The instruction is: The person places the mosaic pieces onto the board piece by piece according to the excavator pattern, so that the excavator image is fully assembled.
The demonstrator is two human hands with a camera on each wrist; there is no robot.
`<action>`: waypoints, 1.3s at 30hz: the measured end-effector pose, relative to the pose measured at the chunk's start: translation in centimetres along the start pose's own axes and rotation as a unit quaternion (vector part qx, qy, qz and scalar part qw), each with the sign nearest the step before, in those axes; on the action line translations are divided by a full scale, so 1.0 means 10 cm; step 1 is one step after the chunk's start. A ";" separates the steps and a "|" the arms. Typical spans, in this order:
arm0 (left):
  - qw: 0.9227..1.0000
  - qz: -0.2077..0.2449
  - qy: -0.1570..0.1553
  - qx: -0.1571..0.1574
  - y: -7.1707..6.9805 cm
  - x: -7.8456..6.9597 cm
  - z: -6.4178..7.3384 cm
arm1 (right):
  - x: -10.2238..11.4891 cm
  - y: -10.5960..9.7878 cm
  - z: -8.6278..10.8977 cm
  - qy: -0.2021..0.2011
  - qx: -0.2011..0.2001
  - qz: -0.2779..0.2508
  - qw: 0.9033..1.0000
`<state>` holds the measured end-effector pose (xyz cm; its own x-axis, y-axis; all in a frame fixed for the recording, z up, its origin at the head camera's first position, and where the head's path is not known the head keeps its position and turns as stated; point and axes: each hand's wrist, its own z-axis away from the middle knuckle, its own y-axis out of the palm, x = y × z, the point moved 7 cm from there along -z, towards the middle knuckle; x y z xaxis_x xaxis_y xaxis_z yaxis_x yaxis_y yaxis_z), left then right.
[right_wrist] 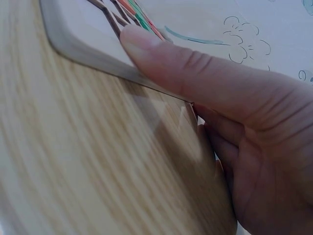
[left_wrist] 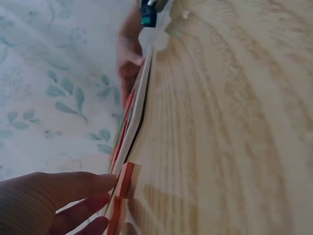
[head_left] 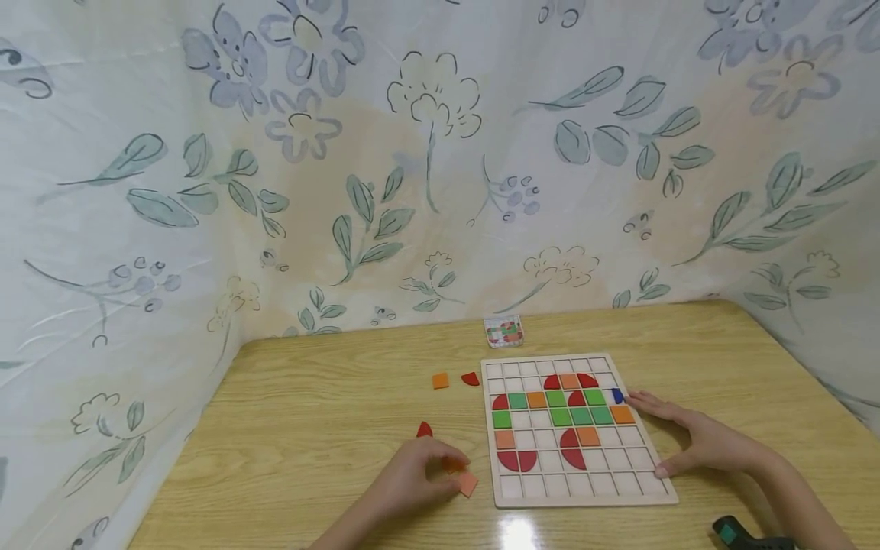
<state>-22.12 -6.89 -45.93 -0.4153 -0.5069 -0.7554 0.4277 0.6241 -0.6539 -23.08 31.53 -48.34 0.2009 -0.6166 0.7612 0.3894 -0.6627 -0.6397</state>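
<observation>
My left hand (head_left: 419, 473) is low over the table left of the board. Its thumb tip is right at a salmon square tile (head_left: 468, 483), and its fingers arch over an orange tile (head_left: 454, 464), with a gap between thumb and fingers. Both tiles appear close to the tabletop in the left wrist view. My right hand (head_left: 708, 439) rests along the right edge of a white gridded board (head_left: 584, 501), fingers extended and thumb on the rim. A blue piece (head_left: 617, 396) sits at its fingertips. Red, green, orange and salmon pieces, including a green square (head_left: 561, 416), fill several cells.
Left of the board lie an orange square (head_left: 440, 380), a red quarter-circle (head_left: 470, 378) and another red piece (head_left: 424, 429). A small pattern card (head_left: 504, 331) is behind the board. A dark device (head_left: 749, 535) shows near the right forearm. Floral cloth (head_left: 440, 153) hangs behind the table.
</observation>
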 end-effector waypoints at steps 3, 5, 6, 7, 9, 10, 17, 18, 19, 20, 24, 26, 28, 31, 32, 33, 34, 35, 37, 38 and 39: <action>1.000 -0.006 0.000 0.005 0.03 0.00 0.01 | 0.00 0.00 0.00 -0.003 -0.001 0.001 1.000; 1.000 -0.022 0.006 0.006 0.04 -0.01 0.01 | 0.01 0.00 0.00 -0.004 0.000 0.001 1.000; 0.999 -0.030 0.010 0.006 0.05 -0.01 0.01 | 0.01 0.01 0.00 -0.004 0.000 0.001 1.000; 0.999 -0.038 0.013 0.005 0.05 -0.02 0.01 | 0.01 0.01 0.00 -0.004 0.001 0.000 1.000; 0.998 -0.054 0.017 0.004 0.06 -0.03 0.01 | 0.01 0.01 0.00 -0.003 0.001 -0.001 1.000; 0.998 -0.061 0.020 0.003 0.06 -0.03 0.01 | 0.01 0.01 0.00 -0.002 0.002 -0.001 1.000; 0.991 -0.122 0.056 -0.005 0.07 -0.11 0.02 | 0.02 0.01 0.00 0.000 0.003 -0.004 1.000; 0.990 -0.130 0.061 -0.006 0.08 -0.12 0.02 | 0.02 0.01 0.00 -0.001 0.002 -0.004 1.000; 0.989 -0.132 0.063 -0.009 0.08 -0.12 0.03 | 0.02 0.01 0.01 -0.002 0.002 -0.003 1.000; 0.989 -0.133 0.063 -0.011 0.08 -0.12 0.04 | 0.02 0.01 0.01 -0.003 0.002 -0.002 1.000; 0.989 -0.132 0.058 -0.018 0.09 -0.12 0.07 | 0.01 0.02 0.01 -0.009 0.000 -0.001 1.000; 0.988 -0.140 0.062 -0.023 0.10 -0.13 0.09 | 0.01 0.02 0.01 -0.011 -0.001 0.000 1.000; 0.984 -0.159 0.076 -0.032 0.10 -0.14 0.10 | 0.02 0.02 0.01 -0.013 -0.003 0.001 1.000; 0.977 -0.184 0.094 -0.046 0.11 -0.16 0.11 | 0.02 0.01 0.01 -0.013 -0.004 0.001 1.000; 0.976 -0.189 0.097 -0.048 0.11 -0.17 0.12 | 0.02 0.01 0.01 -0.012 -0.004 0.001 1.000; 0.975 -0.192 0.098 -0.049 0.11 -0.17 0.12 | 0.02 0.01 0.01 -0.012 -0.004 0.001 1.000; 0.975 -0.193 0.097 -0.048 0.11 -0.17 0.12 | 0.03 0.01 0.01 -0.013 -0.003 0.000 1.000; 0.975 -0.193 0.096 -0.048 0.11 -0.17 0.12 | 0.03 0.01 0.01 -0.013 -0.003 0.000 1.000; 0.977 -0.186 0.090 -0.044 0.11 -0.16 0.12 | 0.03 0.01 0.01 -0.013 -0.003 -0.002 1.000; 0.979 -0.182 0.086 -0.043 0.11 -0.16 0.12 | 0.03 0.01 0.01 -0.012 -0.002 -0.003 1.000; 0.980 -0.177 0.084 -0.042 0.11 -0.16 0.12 | 0.03 0.01 0.01 -0.012 -0.002 -0.003 1.000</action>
<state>-20.03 -6.05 -45.49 -0.6547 -0.5993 -0.4606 0.1693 0.4775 -0.8621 -22.92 31.38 -48.17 0.2204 -0.6020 0.7674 0.3863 -0.6686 -0.6354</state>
